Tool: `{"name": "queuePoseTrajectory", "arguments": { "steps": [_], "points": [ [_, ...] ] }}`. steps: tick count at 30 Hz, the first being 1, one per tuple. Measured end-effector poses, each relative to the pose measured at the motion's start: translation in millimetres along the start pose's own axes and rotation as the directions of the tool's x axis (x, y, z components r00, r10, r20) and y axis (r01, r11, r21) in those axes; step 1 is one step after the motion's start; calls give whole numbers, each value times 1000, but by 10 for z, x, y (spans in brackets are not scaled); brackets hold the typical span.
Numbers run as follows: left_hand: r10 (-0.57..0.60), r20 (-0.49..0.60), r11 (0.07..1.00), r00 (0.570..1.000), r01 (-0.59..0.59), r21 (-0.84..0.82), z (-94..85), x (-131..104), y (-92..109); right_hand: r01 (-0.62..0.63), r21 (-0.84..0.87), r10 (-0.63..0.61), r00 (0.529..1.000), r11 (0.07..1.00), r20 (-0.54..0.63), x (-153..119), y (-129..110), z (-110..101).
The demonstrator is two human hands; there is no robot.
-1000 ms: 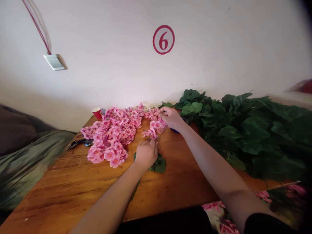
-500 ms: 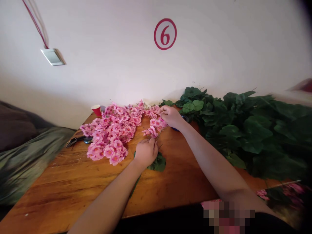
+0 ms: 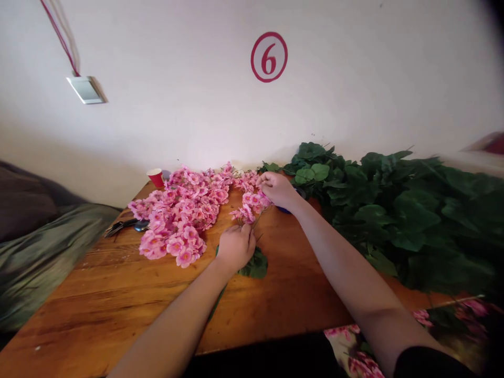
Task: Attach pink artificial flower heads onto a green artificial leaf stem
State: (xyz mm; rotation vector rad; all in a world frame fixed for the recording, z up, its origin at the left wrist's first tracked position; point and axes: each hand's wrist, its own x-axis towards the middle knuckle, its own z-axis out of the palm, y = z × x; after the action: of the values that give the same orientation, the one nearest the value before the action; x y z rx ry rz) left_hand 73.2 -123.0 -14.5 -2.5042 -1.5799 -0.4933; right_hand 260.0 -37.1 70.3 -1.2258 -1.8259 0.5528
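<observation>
Risk: the flower sprig is being held at its two ends, so I think the thin stem could bend or a blossom could come off if the two hands are pulling apart too strongly.
Second risk: the loose green leaf is lying partly under the left hand; a quick move of the wrist could be pushing it toward the near edge of the desk.
Left hand: the left hand is resting low on the desk near its middle, fingers curled closed and pinching the lower stem end of the sprig.
Right hand: the right hand is reaching further, toward the far edge, fingers closed around the upper blossoms of the same sprig.
Sprig place: it is lying between the hands, just beside the pink flower pile.
Nearby: the green foliage heap is filling the right side; scissors and a red cup are sitting by the left far corner.
</observation>
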Motion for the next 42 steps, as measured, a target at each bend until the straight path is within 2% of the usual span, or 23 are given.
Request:
{"name": "queuePoseTrajectory", "arguments": {
  "steps": [26, 36, 42],
  "points": [
    [55, -43, 998, 998, -54, 15, 28, -3, -12, -2, 6, 2, 1000, 1000, -10, -16, -19, 2],
    [68, -57, 998, 996, -67, 20, 61, -14, -17, -56, 100, 52, 998, 993, 40, 21, 68, 34],
    [17, -94, 1000, 995, -15, 25, 47, -16, -10, -92, 124, 93, 996, 988, -3, 57, 143, 120]
  ]
}}
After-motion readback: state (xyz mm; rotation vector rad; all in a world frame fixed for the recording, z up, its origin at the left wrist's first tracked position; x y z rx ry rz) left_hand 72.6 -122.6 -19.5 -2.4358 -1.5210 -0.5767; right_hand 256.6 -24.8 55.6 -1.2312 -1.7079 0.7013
